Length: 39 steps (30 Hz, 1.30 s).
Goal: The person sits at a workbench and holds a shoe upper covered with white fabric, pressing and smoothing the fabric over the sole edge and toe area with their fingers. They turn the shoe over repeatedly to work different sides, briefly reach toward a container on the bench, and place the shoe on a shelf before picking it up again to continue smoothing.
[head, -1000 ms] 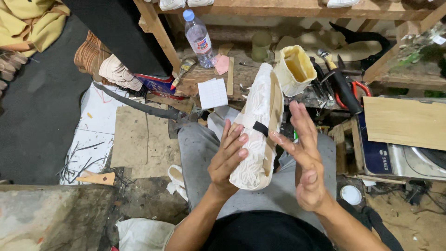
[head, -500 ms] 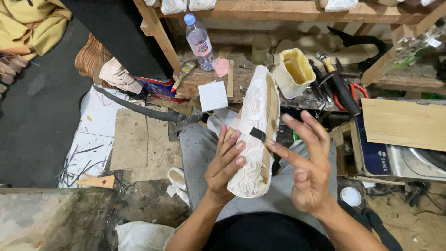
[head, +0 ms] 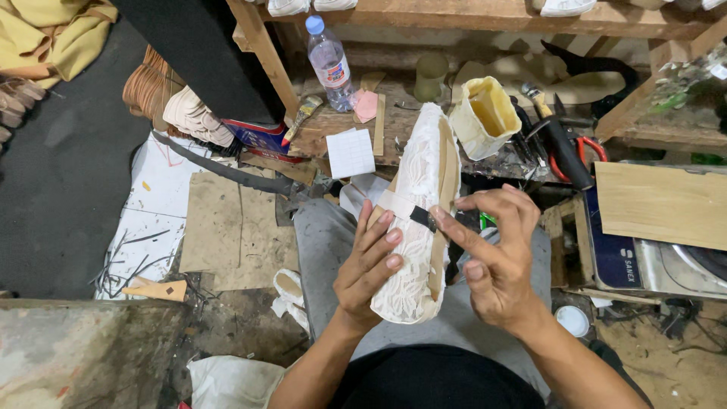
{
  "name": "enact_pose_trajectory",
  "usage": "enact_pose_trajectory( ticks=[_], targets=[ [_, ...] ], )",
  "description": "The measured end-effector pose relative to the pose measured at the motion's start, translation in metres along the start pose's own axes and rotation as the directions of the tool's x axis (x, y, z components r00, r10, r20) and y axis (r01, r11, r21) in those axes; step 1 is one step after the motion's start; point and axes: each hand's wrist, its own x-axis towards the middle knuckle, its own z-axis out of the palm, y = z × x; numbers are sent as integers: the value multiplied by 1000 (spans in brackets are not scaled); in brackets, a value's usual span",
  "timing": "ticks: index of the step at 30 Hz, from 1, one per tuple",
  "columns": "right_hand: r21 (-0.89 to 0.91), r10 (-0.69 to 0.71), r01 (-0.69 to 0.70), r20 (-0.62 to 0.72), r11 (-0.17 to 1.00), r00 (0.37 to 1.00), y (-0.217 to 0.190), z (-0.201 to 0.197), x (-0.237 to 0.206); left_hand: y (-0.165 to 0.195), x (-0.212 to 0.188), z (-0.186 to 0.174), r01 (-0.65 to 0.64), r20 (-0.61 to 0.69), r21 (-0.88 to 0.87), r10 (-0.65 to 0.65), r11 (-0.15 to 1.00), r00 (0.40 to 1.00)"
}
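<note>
1. One white lace-covered shoe form (head: 419,227), long and tapered, held upright over the lap, banded by one pale strap with a black end (head: 407,210).
2. Two bare hands: left hand (head: 369,266) flat against the form's lace side, fingers spread and resting on it; right hand (head: 491,254) just beside it, fingers curled apart, index tip touching the strap's black end.
3. One clear plastic bottle (head: 331,62), blue cap, upright on the rough wooden bench.
4. One cream, glue-crusted tub (head: 485,115) near the form's tip.
5. One square white paper (head: 351,152); one red-handled brush (head: 301,117).
</note>
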Motion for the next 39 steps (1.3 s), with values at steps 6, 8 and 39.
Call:
enact_pose_trajectory(
  ticks=[6,8,39],
  targets=[
    [-55,-24,22,-41,998,999,9,0,-7,-2,-3,0,12,10,-15,-12,1000,1000],
    [-49,-60,59,-29,997,998,11,1,-8,-2,-3,1,17,6,-24,-17,1000,1000],
    [-59,-99,96,-51,994,994,4,18,-18,-17,-11,1,32,-11,27,-32,999,999]
  ],
)
